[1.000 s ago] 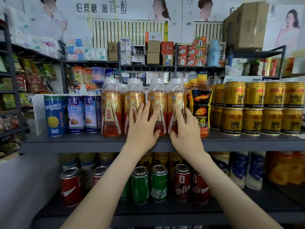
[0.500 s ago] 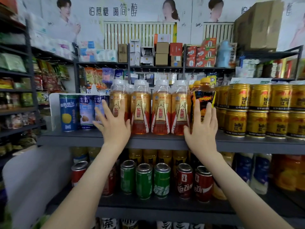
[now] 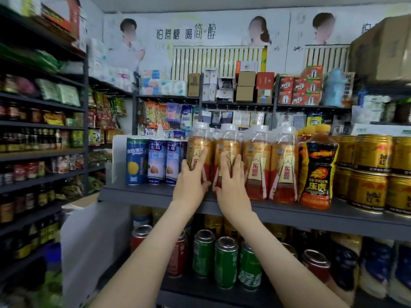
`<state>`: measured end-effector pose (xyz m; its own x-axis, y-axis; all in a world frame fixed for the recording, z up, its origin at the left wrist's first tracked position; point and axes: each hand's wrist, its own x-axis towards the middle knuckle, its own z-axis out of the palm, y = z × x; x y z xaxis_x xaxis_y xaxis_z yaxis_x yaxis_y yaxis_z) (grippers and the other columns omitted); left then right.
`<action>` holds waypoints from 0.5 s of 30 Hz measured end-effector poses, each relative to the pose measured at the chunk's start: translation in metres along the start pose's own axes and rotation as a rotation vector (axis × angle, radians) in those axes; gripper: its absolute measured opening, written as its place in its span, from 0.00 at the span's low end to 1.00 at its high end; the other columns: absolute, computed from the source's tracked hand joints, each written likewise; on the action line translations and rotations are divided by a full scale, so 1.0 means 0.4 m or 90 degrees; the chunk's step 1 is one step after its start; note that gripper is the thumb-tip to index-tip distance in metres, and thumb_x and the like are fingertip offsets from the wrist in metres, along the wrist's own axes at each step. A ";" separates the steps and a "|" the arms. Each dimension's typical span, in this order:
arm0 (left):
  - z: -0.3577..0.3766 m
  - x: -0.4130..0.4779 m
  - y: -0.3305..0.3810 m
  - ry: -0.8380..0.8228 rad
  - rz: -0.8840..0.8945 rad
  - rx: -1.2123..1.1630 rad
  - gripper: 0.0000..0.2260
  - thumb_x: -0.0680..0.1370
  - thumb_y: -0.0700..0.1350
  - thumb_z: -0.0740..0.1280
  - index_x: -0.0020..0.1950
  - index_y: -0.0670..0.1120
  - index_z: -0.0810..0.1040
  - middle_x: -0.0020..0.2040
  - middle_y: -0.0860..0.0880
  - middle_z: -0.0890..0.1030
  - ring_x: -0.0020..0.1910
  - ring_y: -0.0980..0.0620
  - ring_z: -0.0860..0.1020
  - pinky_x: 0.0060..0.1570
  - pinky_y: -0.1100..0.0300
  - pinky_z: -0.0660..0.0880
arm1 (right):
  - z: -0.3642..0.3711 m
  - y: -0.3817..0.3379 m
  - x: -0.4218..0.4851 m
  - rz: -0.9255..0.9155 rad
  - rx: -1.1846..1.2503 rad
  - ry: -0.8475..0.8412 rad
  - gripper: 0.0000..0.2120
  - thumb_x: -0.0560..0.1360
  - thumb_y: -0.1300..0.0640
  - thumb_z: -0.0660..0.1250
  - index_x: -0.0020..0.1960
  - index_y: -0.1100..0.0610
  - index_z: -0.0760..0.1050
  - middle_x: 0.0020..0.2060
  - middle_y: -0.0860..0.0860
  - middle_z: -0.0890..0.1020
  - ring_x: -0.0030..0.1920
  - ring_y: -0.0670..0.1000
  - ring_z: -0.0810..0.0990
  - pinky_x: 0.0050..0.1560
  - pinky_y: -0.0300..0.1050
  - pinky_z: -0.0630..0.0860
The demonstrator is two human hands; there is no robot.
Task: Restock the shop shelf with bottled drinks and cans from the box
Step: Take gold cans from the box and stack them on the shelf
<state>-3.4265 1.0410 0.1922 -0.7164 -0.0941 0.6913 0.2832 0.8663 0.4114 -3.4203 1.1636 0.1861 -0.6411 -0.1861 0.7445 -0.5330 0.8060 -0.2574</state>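
Your two hands are up in the middle of the picture, at the gray shelf (image 3: 142,194). Your left hand (image 3: 191,187) lies on the first orange bottle (image 3: 199,138) in the row, with its fingers (image 3: 202,155) straight and spread apart. Your right hand (image 3: 232,187) lies the same way on the second orange bottle (image 3: 229,143), just to the right. Neither hand wraps round a bottle; they only press on the fronts. Both bottles stand straight up, right in front of your fingers and touching them. The blue cans (image 3: 155,161) stand just left of the first bottle. I think you are tidying the row, so push straight back and low, or the bottles could tip.
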 end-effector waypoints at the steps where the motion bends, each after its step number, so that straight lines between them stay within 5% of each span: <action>1: 0.001 0.000 -0.002 0.004 0.003 0.007 0.41 0.78 0.45 0.67 0.75 0.66 0.39 0.74 0.35 0.58 0.66 0.35 0.69 0.60 0.44 0.72 | 0.008 -0.008 0.004 0.014 0.009 0.003 0.42 0.78 0.60 0.63 0.77 0.53 0.33 0.76 0.61 0.37 0.76 0.60 0.38 0.74 0.52 0.45; 15: 0.009 0.002 -0.021 0.007 0.052 -0.002 0.38 0.79 0.48 0.65 0.76 0.64 0.40 0.72 0.37 0.59 0.64 0.38 0.69 0.57 0.47 0.74 | 0.038 -0.063 0.007 0.128 0.033 0.062 0.44 0.77 0.67 0.62 0.77 0.45 0.36 0.76 0.55 0.37 0.76 0.58 0.40 0.73 0.54 0.52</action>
<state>-3.4318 1.0353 0.1872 -0.6838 -0.0278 0.7292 0.3434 0.8695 0.3551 -3.4173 1.1342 0.1853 -0.6816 0.0323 0.7311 -0.4299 0.7907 -0.4358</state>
